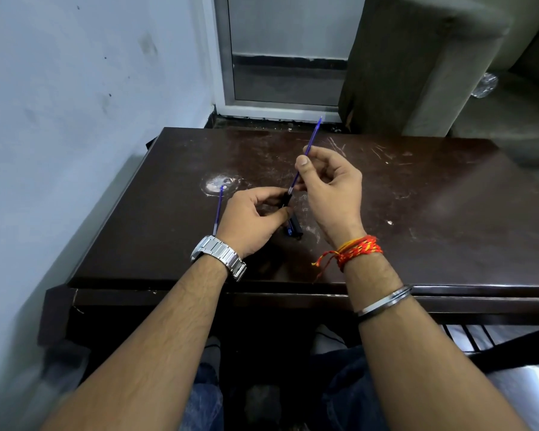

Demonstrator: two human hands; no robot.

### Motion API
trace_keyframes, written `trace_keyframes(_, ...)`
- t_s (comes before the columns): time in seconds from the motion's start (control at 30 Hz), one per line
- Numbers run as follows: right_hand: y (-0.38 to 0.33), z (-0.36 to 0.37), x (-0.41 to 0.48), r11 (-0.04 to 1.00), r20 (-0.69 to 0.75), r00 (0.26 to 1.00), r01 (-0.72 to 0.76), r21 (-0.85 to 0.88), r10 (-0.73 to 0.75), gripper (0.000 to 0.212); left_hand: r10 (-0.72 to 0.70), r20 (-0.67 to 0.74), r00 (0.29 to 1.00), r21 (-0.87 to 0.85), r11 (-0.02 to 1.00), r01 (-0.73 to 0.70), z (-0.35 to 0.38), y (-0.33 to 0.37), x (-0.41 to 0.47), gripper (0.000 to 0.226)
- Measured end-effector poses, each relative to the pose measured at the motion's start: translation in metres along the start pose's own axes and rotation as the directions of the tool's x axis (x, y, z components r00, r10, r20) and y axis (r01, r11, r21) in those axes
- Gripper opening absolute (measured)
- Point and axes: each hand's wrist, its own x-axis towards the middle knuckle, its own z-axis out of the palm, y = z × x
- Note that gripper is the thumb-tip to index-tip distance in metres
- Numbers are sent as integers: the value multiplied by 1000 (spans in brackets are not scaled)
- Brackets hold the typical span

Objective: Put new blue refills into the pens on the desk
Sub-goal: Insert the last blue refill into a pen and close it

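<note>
Right hand pinches refill | tip seemingly entering pen barrel | left hand

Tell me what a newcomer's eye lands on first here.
At the middle of the dark desk, the right hand pinches a blue refill angled up and away, its lower end meeting the black pen barrel held by the left hand. A second refill lies left of that hand.
</note>
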Motion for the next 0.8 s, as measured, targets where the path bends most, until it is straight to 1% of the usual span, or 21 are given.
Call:
trace_keyframes(0.1, 1, 2, -2, 998, 44, 998, -47, -31, 49, 7, 20, -32, 999, -28, 999, -21, 0, 1, 0, 26)
trace_keyframes(0.17, 2, 4, -3, 996, 87, 992, -84, -32, 86, 5, 26, -41, 999, -53, 998, -28, 0, 2, 0, 27)
trace_keyframes(0.3, 1, 5, -6, 989, 106, 984, -147, 21, 144, 9, 21, -67, 998, -94, 995, -27, -2, 1, 1, 27)
trace_keyframes(0.43, 1, 4, -4, 992, 87, 988, -127, 19, 125, 10, 20, -76, 997, -110, 994, -28, -2, 2, 1, 28)
trace_keyframes(0.57, 0, 4, -5, 993, 127, 985, -115, 13, 113, 3, 45, -110, 993, -68, 996, -53, -1, 5, 1, 30)
trace_keyframes(0.63, 2, 3, -2, 991, 110, 985, -131, -15, 132, 7, 48, -157, 986, -46, 997, -56, -1, 7, 0, 29)
trace_keyframes(0.67, 4, 2, 0, 989, 81, 987, -133, -64, 138, 12, 46, -202, 978, -39, 998, -55, -2, 8, 0, 29)
trace_keyframes(0.73, 9, -2, 4, 957, 46, 992, -99, -271, 116, 15, 29, -285, 958, -36, 999, -41, -3, 8, 2, 25)
trace_keyframes(0.77, 12, -4, 5, 909, 77, 991, -67, -411, 108, 13, 14, -312, 950, -41, 999, -28, -4, 8, 2, 23)
trace_keyframes(0.8, 14, -6, 4, 838, 136, 982, -38, -545, 134, 9, -3, -331, 944, -46, 999, -14, -5, 7, 3, 22)
